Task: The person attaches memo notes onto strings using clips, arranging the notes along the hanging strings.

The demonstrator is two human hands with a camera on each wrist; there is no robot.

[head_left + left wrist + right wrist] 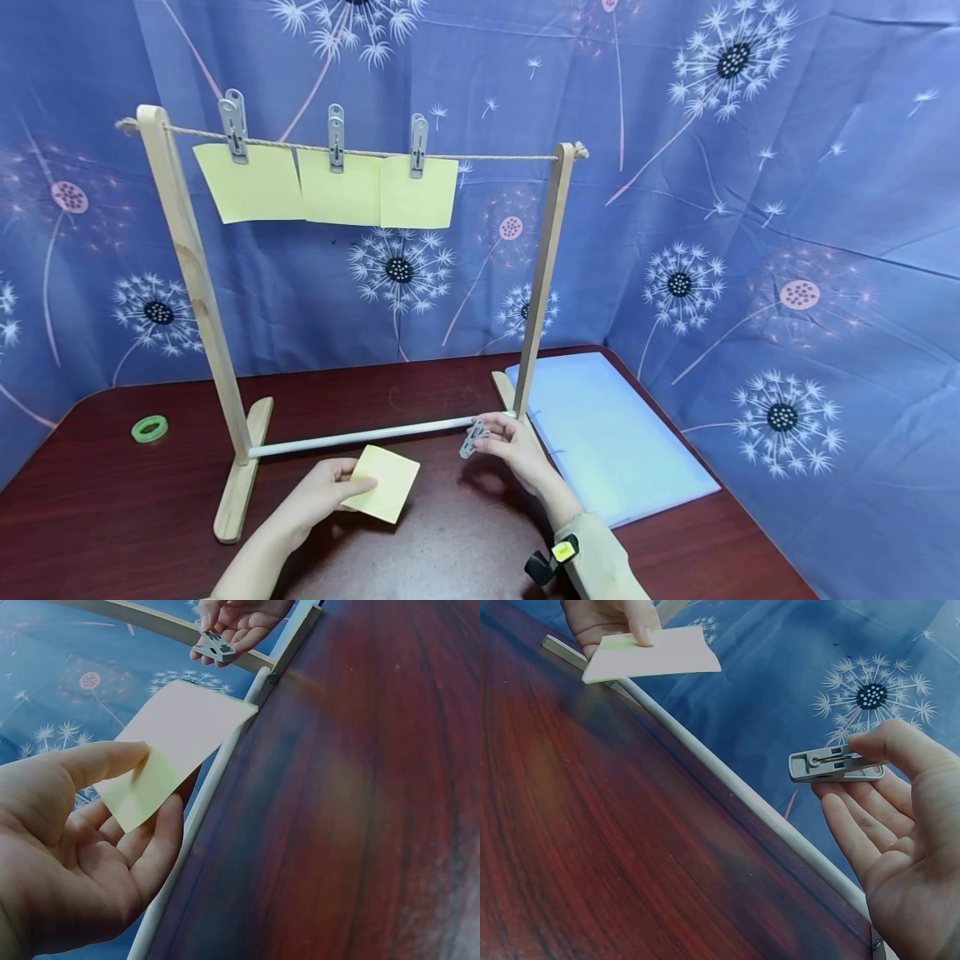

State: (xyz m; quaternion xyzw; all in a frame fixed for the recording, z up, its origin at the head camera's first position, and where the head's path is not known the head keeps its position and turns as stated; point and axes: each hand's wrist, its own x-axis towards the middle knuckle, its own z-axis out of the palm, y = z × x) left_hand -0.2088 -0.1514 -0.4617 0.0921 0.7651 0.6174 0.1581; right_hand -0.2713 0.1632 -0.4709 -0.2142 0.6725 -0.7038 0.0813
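Note:
Between thumb and fingers my left hand (pixel 322 496) pinches a yellow sticky note (pixel 388 483) by its near-left edge, held over the table in front of the rack. My right hand (pixel 517 450) holds a grey clothespin (pixel 472 439) near the rack's right post. In the right wrist view the thumb lies on top of the clothespin (pixel 832 763) and the fingers are beneath it. Above, three yellow notes (pixel 416 193) hang side by side from a rope (pixel 495 157), each under its own grey clothespin (pixel 336 137).
Two wooden posts (pixel 197 275) on flat feet carry the rope, joined low down by a white rod (pixel 360 437). On the right lies a pale blue folder (pixel 615 433). A green tape roll (pixel 149 429) sits at the left. Behind hangs a blue dandelion-print curtain (pixel 675 208).

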